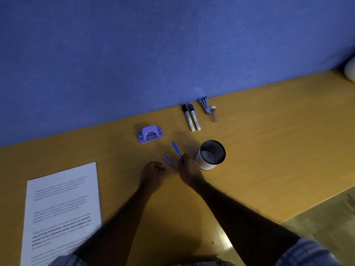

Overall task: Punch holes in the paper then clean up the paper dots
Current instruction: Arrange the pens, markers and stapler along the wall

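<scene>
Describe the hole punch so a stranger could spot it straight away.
Start at the blue wall behind the wooden desk. Just in front of it, left of the two markers and beyond the hands, sits the hole punch. It is the only squat, light purple block with an arched lever; the other purple things near it are thin pens.

Purple hole punch (150, 134), white printed paper (61, 208), black mesh cup (211, 154) white-based, yellow-brown desk (269, 150), blue wall panel (134, 54), plaid sleeves (307, 252).

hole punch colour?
Light purple; the hole punch shows clearly in the head view, near the blue wall.
</scene>
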Available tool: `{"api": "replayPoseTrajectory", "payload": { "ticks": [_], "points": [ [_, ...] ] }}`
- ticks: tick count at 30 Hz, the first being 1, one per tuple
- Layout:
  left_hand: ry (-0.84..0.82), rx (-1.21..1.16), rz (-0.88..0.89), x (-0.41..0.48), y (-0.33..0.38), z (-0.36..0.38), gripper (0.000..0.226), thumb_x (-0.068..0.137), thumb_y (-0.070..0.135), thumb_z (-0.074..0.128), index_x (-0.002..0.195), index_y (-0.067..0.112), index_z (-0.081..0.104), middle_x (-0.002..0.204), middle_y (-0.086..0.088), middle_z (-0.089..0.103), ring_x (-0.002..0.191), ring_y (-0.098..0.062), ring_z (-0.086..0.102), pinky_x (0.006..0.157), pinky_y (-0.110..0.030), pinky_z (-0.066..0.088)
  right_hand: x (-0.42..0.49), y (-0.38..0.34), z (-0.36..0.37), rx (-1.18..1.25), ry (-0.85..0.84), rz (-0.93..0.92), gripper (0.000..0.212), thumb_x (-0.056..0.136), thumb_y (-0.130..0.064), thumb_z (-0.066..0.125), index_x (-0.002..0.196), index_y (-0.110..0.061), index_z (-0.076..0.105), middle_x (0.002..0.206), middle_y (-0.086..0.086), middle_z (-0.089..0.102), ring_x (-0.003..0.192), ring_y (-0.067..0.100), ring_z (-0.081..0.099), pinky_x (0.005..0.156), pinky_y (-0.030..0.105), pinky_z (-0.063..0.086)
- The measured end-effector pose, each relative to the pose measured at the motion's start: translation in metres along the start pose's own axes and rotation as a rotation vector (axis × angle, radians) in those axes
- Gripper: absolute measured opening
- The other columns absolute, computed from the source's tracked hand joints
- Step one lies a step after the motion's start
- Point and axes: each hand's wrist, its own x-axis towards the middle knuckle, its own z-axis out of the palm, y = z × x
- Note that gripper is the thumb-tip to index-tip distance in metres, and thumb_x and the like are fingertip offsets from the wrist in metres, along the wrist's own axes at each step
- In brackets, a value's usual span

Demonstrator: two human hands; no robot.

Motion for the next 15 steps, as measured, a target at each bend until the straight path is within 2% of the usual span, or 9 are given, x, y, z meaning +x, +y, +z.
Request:
{"api": "replayPoseTrajectory", "payload": {
  "ticks": [3, 5, 7, 12, 15],
  "points": [
    [0.008, -0.008, -0.007, 0.002, 0.000, -0.001, 0.019, 0.081, 0.014, 0.070, 0.099, 0.011, 0.069, 0.096, -0.009, 0.072, 0.081, -0.021, 0.066, 0.075, -0.032, 0.053, 0.001, -0.001, 0.000, -0.087, -0.041, 0.022, 0.022, 0.097, -0.027, 0.048, 0.097, -0.005, 0.055, 0.082, 0.011, 0.061, 0.073, 0.028, 0.060, 0.057, 0.042, 0.048],
    [0.016, -0.014, -0.006, 0.003, 0.000, -0.003, 0.019, 0.081, 0.014, 0.070, 0.100, 0.009, 0.069, 0.094, -0.009, 0.072, 0.080, -0.021, 0.066, 0.073, -0.029, 0.052, 0.002, -0.003, 0.000, -0.200, -0.086, 0.032, 0.028, 0.092, -0.032, 0.058, 0.106, -0.007, 0.056, 0.092, 0.010, 0.064, 0.082, 0.028, 0.064, 0.063, 0.042, 0.054],
    [0.021, 0.000, 0.003, 0.004, -0.001, -0.005, 0.021, 0.081, 0.015, 0.070, 0.101, 0.008, 0.069, 0.093, -0.008, 0.072, 0.079, -0.019, 0.065, 0.072, -0.027, 0.049, 0.004, -0.004, 0.002, -0.270, -0.106, 0.037, 0.029, 0.091, -0.033, 0.059, 0.107, -0.009, 0.059, 0.096, 0.009, 0.065, 0.083, 0.026, 0.064, 0.065, 0.041, 0.056],
    [0.008, -0.007, -0.004, 0.005, -0.003, -0.008, 0.023, 0.081, 0.016, 0.071, 0.103, 0.008, 0.069, 0.093, -0.006, 0.071, 0.080, -0.017, 0.063, 0.072, -0.025, 0.046, 0.009, -0.004, 0.002, -0.260, -0.127, 0.076, 0.024, 0.095, -0.031, 0.054, 0.101, -0.010, 0.064, 0.093, 0.009, 0.066, 0.080, 0.023, 0.065, 0.062, 0.038, 0.056],
    [-0.036, -0.087, -0.015, 0.005, 0.002, -0.007, 0.017, 0.079, 0.018, 0.069, 0.096, 0.013, 0.071, 0.087, -0.010, 0.073, 0.080, -0.025, 0.068, 0.074, -0.032, 0.052, 0.011, -0.006, 0.002, -0.125, -0.131, 0.059, 0.030, 0.095, -0.035, 0.056, 0.086, -0.008, 0.064, 0.081, 0.010, 0.065, 0.071, 0.023, 0.062, 0.055, 0.037, 0.048]
  ]
}}
